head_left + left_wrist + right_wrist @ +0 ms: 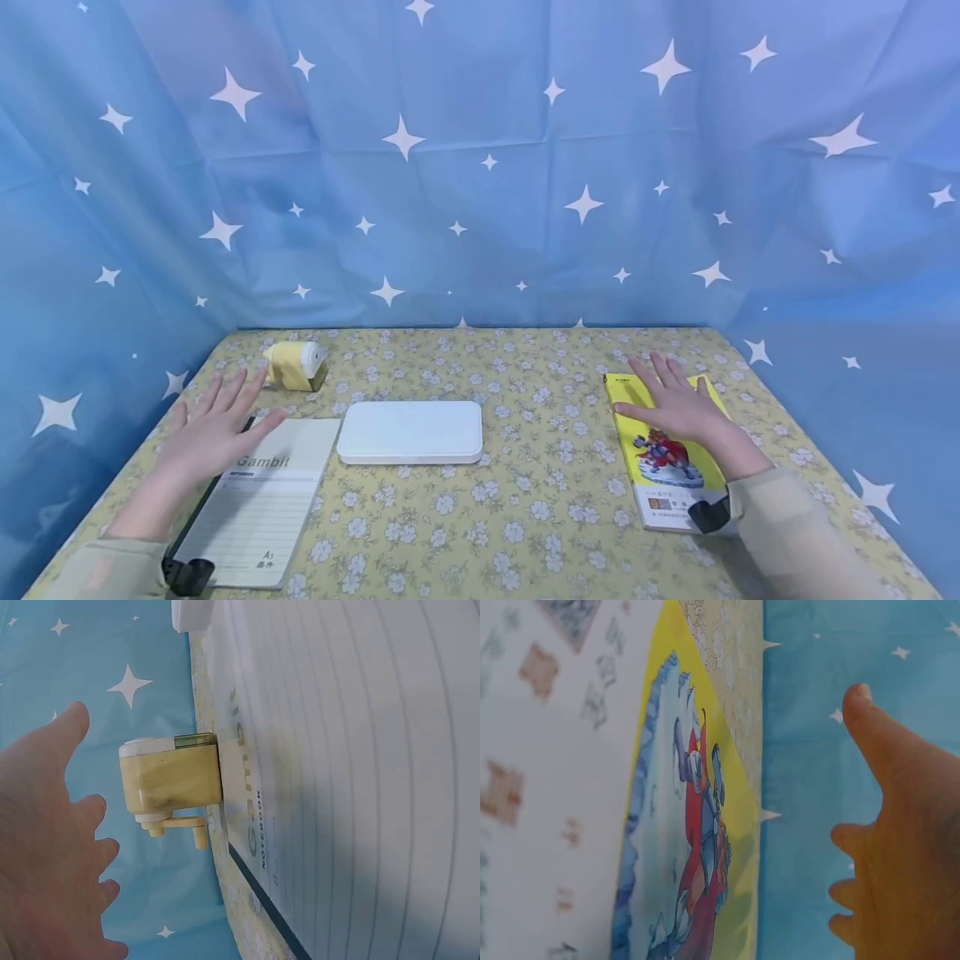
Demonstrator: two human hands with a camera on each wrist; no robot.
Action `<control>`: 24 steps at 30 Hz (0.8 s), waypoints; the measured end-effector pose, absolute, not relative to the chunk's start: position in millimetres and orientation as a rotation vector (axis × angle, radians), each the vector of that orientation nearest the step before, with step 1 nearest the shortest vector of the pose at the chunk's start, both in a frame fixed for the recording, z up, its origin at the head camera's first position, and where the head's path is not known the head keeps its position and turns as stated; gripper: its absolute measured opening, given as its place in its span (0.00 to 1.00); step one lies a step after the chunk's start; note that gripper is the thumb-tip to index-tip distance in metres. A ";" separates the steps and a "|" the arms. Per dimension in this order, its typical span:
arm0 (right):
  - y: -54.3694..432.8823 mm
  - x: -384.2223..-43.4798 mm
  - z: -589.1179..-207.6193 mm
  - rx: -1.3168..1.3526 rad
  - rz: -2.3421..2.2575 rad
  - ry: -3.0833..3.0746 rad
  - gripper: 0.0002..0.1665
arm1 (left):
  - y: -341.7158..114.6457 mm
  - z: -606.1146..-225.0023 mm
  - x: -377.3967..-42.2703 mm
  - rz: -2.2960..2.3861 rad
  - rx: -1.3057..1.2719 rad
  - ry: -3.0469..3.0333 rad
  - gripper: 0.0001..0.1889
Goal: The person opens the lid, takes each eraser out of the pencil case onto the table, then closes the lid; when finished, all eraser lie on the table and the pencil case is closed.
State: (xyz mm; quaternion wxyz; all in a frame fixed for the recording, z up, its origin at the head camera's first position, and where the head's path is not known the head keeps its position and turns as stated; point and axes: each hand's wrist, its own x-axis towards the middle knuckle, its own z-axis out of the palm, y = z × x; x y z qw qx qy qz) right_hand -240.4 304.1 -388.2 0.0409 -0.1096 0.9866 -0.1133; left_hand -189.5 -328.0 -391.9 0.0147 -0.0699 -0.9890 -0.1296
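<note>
My left hand [212, 433] is spread flat above a white notebook [262, 500] marked "Gambit", with nothing in its fingers. Just beyond its fingertips stands a yellow and white pencil sharpener [291, 365], whose crank [184, 823] shows in the left wrist view. On the other side, my right hand [678, 408] spreads its fingers over a yellow and white book [675, 517] with a caped cartoon figure on its cover. It too holds nothing. Between the hands, nearer the left one, lies a closed white case [410, 431] with rounded corners.
A floral yellow cloth [525, 500] covers the table. Blue curtains [480, 183] with white stars hang along the back and both sides. Dark wrist cameras sit at both cuffs, the left one [187, 575] over the notebook's lower corner.
</note>
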 end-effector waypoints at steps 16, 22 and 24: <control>291.1 -225.0 -375.3 -0.459 -0.418 3.048 0.57 | -316.1 -382.2 -191.3 -0.551 -0.405 -2.897 0.45; 254.3 -219.4 -371.1 -0.685 -0.486 3.040 0.55 | -295.8 -376.7 -195.6 -0.799 -0.597 -2.823 0.47; 237.5 -220.1 -371.1 -0.774 -0.523 3.013 0.56 | -288.7 -377.7 -197.8 -0.852 -0.642 -2.848 0.46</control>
